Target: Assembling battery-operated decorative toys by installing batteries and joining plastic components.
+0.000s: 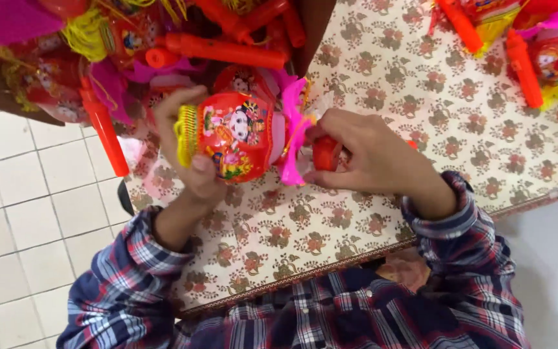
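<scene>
A small red plastic lantern [237, 136] with a cartoon picture, a yellow ribbed rim and a pink frilled collar is held above a floral-patterned table [421, 110]. My left hand [192, 158] wraps around its yellow end, thumb across the front. My right hand [363, 155] grips a short red handle piece [325, 154] at the lantern's pink end. Both forearms wear blue and red plaid sleeves.
A heap of similar red lanterns with red stick handles [224, 50] and pink and yellow trim fills a box at the top left. More lanterns and handles [524, 64] lie at the top right. White floor tiles [27, 213] show on the left.
</scene>
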